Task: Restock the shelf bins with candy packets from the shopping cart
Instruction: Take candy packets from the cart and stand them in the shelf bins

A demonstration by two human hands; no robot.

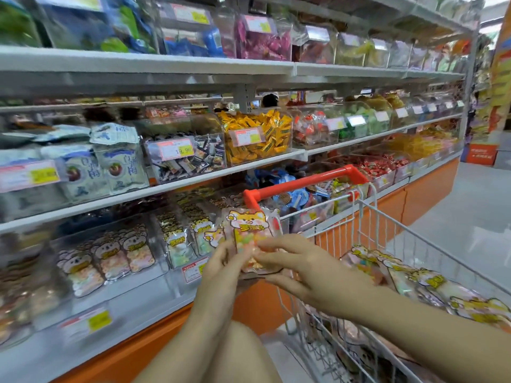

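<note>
Head view: left grip (221, 262) and right grip (312, 275) pinch a clear cartoon-printed candy packet (250, 230) beside the white wire shopping cart's (304, 181) red-handled edge.

Bright, even light; motion blur smears the near left shelf bins (83, 261); wide-angle bending at the edges.

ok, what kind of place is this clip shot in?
Most likely a supermarket candy aisle: shelves lined with clear bins of wrapped sweets, price labels on the bin fronts, and a wire shopping cart loaded with packets. The left hand and right hand hold a candy packet.
</note>
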